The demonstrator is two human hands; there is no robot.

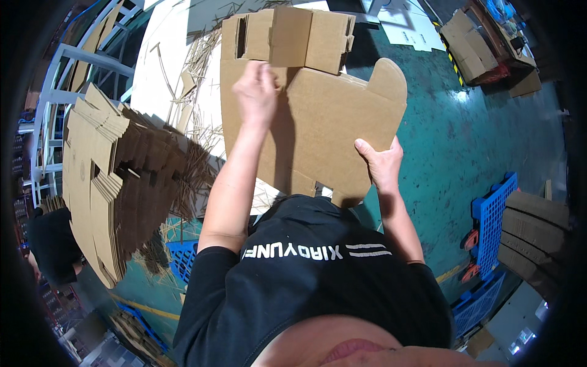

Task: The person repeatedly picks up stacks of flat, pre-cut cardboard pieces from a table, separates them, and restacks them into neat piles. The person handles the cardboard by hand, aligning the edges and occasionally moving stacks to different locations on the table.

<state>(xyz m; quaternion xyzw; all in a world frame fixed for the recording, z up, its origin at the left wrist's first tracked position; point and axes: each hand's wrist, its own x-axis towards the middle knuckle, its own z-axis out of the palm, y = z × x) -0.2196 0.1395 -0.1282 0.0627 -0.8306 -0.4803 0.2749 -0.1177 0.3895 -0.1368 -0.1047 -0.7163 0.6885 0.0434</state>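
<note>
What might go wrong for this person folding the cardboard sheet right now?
The cardboard blank is held only by its lower edge in the right hand while the left hand presses it, so it may buckle or slip. Strips of cardboard scrap lie about and might snag. The leaning stack of blanks looks liable to slide.

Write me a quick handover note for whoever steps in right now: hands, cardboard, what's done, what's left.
Left hand: pressed flat on the upper part of the die-cut cardboard blank, near its folded top section.
Right hand: gripping the blank's lower right edge, thumb on the face.
Blank is held up in front of the body; top flaps are partly folded, the rest is flat.
Tall stack of flat blanks sits to the left, cardboard strips scattered around it.
Left: the lower panels are not yet folded.
</note>
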